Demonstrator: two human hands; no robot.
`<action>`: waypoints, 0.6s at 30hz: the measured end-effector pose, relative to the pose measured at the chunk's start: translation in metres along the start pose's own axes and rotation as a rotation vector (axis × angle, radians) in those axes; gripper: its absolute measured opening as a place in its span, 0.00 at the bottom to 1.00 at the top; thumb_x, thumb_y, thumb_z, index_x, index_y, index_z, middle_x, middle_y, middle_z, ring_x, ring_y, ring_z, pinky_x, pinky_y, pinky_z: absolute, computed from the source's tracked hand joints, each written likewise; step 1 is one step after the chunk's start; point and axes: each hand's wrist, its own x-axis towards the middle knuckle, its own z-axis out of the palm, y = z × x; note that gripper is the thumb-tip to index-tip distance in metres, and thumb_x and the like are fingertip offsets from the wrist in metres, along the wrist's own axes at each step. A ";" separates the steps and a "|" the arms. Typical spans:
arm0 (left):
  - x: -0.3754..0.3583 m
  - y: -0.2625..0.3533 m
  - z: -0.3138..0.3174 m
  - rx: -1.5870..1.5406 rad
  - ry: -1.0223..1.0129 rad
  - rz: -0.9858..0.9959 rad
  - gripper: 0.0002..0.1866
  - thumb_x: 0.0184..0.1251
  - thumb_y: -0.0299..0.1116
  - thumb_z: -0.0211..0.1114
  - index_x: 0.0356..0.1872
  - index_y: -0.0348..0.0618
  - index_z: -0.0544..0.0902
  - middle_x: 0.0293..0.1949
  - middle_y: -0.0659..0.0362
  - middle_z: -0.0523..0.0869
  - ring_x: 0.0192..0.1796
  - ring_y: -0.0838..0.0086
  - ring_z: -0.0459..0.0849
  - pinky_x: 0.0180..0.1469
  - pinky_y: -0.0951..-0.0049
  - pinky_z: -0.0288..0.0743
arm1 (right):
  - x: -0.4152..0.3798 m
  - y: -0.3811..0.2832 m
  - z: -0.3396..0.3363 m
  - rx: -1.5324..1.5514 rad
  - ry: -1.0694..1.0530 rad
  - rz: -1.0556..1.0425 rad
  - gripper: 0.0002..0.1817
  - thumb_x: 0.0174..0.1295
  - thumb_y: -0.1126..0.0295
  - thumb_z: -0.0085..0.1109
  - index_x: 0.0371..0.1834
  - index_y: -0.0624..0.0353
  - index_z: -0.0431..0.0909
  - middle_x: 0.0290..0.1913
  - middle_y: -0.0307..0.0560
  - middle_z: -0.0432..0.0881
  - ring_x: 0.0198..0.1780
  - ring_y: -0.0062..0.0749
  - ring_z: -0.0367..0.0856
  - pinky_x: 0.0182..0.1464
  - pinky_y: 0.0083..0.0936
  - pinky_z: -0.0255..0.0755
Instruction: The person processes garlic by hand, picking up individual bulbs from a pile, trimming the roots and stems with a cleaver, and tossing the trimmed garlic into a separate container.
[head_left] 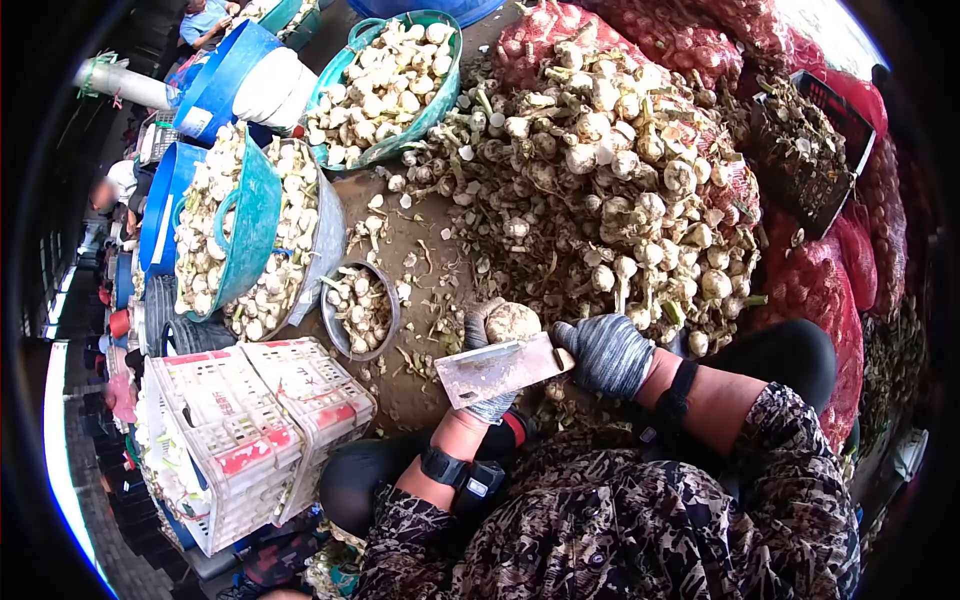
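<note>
Just below the middle of the frame, the gloved left hand (476,329) is clamped on a garlic bulb (513,322); beside it, the gloved right hand (606,355) grips a broad-bladed knife (498,372), its blade near the bulb. A garlic heap (635,190) fills the upper centre; a round bowl (394,318) of garlic sits left of the hands.

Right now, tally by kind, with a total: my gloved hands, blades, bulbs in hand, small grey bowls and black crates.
Gloved hands (left hand, right hand): 2
Cleaver: 1
Held garlic bulb: 1
Small grey bowl: 1
Black crate: 1
Total: 6
</note>
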 end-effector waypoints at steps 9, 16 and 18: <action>0.006 0.022 -0.030 0.363 0.131 0.287 0.40 0.52 0.37 0.80 0.64 0.41 0.68 0.52 0.51 0.79 0.53 0.63 0.81 0.57 0.64 0.78 | 0.012 0.014 0.006 -0.012 0.089 -0.003 0.14 0.56 0.64 0.63 0.44 0.55 0.77 0.29 0.55 0.84 0.35 0.53 0.86 0.35 0.45 0.77; 0.001 0.024 -0.043 -0.002 0.296 -0.045 0.48 0.42 0.35 0.85 0.66 0.41 0.65 0.56 0.49 0.77 0.56 0.61 0.81 0.59 0.64 0.78 | 0.023 0.019 -0.004 0.611 0.304 0.240 0.23 0.65 0.52 0.68 0.48 0.62 0.78 0.33 0.50 0.82 0.35 0.38 0.77 0.44 0.32 0.74; 0.007 0.030 -0.034 -0.065 0.235 -0.039 0.49 0.42 0.34 0.85 0.66 0.43 0.64 0.56 0.50 0.76 0.57 0.63 0.80 0.60 0.65 0.78 | 0.018 0.006 0.001 1.059 0.177 0.217 0.23 0.64 0.50 0.69 0.46 0.61 0.78 0.33 0.38 0.80 0.37 0.23 0.73 0.44 0.26 0.73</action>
